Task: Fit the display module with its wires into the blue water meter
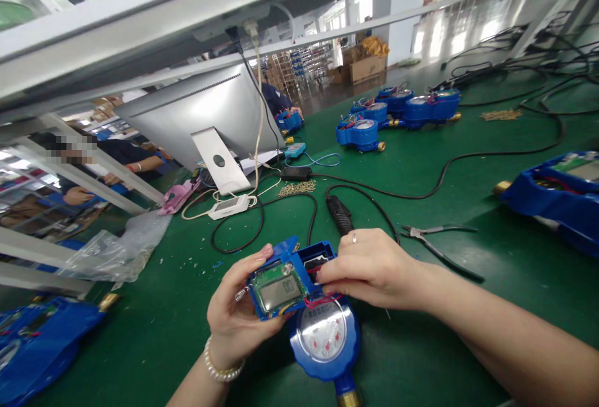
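Observation:
My left hand [243, 301] is wrapped around a blue circuit housing [304, 273] and holds it tilted. Its green circuit board [273, 274] carries a grey display [279, 293]. Over the housing's open side compartment, my right hand [369, 266] is closed in a pinch. Red wires [322, 300] run right at its fingertips, which partly hide them. Just below both hands lies the round dial of a blue water meter [325, 338], with a brass threaded end [350, 397] pointing toward me. Whether housing and meter body are joined is hidden.
A black electric screwdriver [339, 215] and pliers [440, 246] lie beyond my right hand. More blue meters stand at the back [397, 110], right [556, 198] and left [47, 344]. A monitor [206, 117], cables and piled screws [297, 188] are ahead. Other people work behind it.

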The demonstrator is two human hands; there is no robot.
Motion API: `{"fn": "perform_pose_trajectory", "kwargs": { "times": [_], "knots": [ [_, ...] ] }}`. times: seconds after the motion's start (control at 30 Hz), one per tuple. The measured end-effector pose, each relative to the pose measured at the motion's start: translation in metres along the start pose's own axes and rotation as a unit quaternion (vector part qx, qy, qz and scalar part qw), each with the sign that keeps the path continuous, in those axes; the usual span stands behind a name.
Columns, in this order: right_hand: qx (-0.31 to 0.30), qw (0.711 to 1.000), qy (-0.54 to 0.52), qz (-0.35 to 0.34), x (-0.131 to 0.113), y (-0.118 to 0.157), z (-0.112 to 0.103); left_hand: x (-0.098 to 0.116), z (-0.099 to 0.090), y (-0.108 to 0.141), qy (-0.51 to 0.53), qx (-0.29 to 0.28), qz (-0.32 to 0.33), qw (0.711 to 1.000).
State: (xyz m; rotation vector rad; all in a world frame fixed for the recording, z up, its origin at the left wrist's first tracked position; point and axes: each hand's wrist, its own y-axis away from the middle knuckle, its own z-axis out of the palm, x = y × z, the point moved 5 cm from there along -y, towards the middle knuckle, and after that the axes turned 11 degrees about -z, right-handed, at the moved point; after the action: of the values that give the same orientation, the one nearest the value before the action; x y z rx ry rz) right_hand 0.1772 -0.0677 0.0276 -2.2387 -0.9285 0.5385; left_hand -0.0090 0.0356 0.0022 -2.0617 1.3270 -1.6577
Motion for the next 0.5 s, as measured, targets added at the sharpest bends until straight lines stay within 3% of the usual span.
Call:
{"fn": "perform_pose_trajectory", "kwargs": {
  "times": [0.1, 0.2, 0.33, 0.5],
  "knots": [
    [0.018, 1.000, -0.005, -0.002, 0.000, 0.001, -0.001, -0.002, -0.001, 0.000, 0.013, 0.008, -0.009, 1.000],
    [0.035, 0.992, -0.110, 0.048, 0.006, 0.000, -0.002, -0.002, -0.002, -0.001, 0.014, 0.007, -0.005, 1.000],
    [0.020, 0.938, -0.298, 0.176, 0.019, 0.002, -0.001, 0.001, -0.004, -0.002, -0.003, 0.004, 0.033, 0.999],
    [-0.031, 0.888, -0.368, 0.274, 0.027, 0.008, 0.004, 0.009, -0.005, -0.004, -0.044, 0.009, 0.080, 0.996]
  ]
}}
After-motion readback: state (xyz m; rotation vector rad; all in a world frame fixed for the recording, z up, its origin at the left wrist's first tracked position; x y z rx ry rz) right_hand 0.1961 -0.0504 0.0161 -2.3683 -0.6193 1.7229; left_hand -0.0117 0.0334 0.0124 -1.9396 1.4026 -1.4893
